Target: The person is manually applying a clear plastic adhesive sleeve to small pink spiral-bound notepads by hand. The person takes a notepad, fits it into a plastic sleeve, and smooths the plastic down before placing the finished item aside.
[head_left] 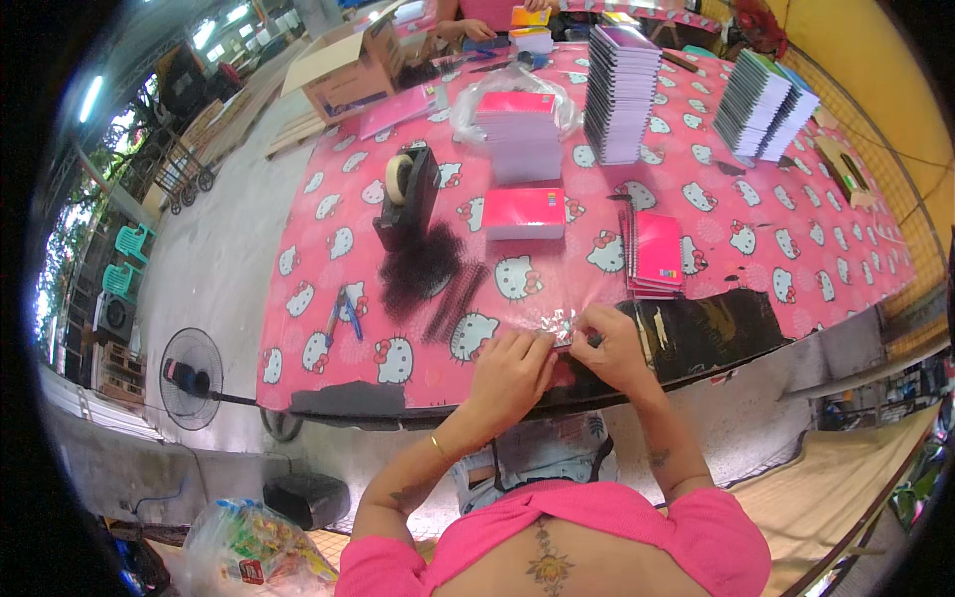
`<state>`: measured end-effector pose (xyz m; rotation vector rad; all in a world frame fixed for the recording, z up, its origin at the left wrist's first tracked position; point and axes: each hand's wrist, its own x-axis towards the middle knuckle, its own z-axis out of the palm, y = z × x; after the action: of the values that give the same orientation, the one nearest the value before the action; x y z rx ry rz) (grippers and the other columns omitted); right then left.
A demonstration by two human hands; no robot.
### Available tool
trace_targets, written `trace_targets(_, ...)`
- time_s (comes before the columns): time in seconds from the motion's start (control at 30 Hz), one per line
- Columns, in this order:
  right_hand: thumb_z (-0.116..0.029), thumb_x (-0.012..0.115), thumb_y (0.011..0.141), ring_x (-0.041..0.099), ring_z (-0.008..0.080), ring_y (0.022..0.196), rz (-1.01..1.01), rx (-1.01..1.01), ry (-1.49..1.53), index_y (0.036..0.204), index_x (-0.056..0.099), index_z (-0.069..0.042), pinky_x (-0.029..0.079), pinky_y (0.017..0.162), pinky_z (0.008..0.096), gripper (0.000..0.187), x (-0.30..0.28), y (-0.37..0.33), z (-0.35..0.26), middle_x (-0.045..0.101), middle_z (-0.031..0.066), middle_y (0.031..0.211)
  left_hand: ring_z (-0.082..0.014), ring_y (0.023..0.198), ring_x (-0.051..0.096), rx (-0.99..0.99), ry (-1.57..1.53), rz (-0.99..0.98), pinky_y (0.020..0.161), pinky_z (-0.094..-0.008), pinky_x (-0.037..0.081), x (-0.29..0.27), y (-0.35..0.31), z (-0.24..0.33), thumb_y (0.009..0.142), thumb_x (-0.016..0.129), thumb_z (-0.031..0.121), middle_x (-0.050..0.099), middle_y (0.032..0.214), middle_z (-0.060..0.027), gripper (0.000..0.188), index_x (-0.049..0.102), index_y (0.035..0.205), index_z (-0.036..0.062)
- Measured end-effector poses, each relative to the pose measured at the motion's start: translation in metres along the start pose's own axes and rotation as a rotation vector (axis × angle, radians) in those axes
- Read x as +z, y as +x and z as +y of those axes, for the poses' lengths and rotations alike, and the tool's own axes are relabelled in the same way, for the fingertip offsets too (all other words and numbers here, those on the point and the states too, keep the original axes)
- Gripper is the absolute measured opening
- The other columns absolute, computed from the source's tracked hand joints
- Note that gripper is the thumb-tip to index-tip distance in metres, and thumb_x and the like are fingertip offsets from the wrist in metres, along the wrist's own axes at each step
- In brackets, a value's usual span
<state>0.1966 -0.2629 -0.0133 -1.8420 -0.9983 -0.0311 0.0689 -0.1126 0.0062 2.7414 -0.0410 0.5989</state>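
Observation:
At the near table edge my left hand [514, 370] and my right hand [608, 346] are close together, fingertips almost meeting. Each has its fingers closed in a pinch over a small glossy thing [559, 326], mostly hidden under them; I cannot make out its kind. Just right of my right hand lies a small pile of pink spiral notebooks [658, 251]. Left of my hands are a heap of black binding coils [420, 271] and a row of coils [457, 301]. Blue-handled pliers [344, 316] lie farther left.
Ahead are a pink-topped paper block [523, 214], a taller stack [518, 144], and notebook towers [624, 95] [764, 104]. A black tape dispenser [408, 197] stands left of them. A cardboard box [350, 70] sits far left, a fan [191, 378] beside the table. Another person's hand [477, 30] shows across.

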Motion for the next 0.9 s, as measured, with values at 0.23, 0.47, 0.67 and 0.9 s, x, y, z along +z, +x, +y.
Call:
trace_targets(0.23,-0.015,0.072,0.083,0.060,0.0282,0.104,0.281,0.049,0.141,0.131,0.050,0.001,0.048,0.090,0.0360,0.055,-0.005,-0.015,-0.044,0.059,0.0170,0.113,-0.0288,0.089,0.069,-0.405,-0.699,0.086,0.077,-0.0391,0.055,-0.041,0.035,0.028,0.090,0.066,0.012,0.069,0.098,-0.0159,0.026,0.062,0.113,0.0001)
trace_targets(0.47,-0.006,0.058,0.093,0.057,0.0165,0.106,0.364,0.333,0.558,0.147,0.040,-0.008,0.046,0.093,0.0284,0.057,-0.062,0.005,0.005,0.055,0.0121,0.126,-0.0317,0.098,0.066,0.032,-0.238,0.401,0.085,-0.0387,0.053,0.011,0.114,-0.072,0.090,0.063,0.010,0.068,0.105,-0.0154,0.023,0.064,0.112,0.0017)
trace_targets(0.67,-0.036,0.059,0.094,0.042,0.0409,0.134,0.070,0.169,-0.575,0.147,0.040,-0.011,0.036,0.109,0.0452,0.062,-0.107,0.048,0.105,0.044,0.0249,0.144,-0.0304,0.105,0.062,0.174,0.170,0.205,0.092,-0.0413,0.049,0.057,0.128,-0.142,0.080,0.059,0.006,0.066,0.109,-0.0134,0.029,0.064,0.109,0.0028)
trace_targets(0.9,-0.040,0.063,0.091,0.032,0.0423,0.139,0.218,-0.082,-0.382,0.147,0.039,-0.009,0.025,0.114,0.0497,0.069,-0.060,0.047,0.040,0.033,0.0239,0.152,-0.0271,0.096,0.063,0.250,0.245,0.217,0.088,-0.0412,0.049,0.039,0.128,-0.146,0.082,0.059,0.008,0.067,0.103,-0.0098,0.025,0.066,0.106,0.0063)
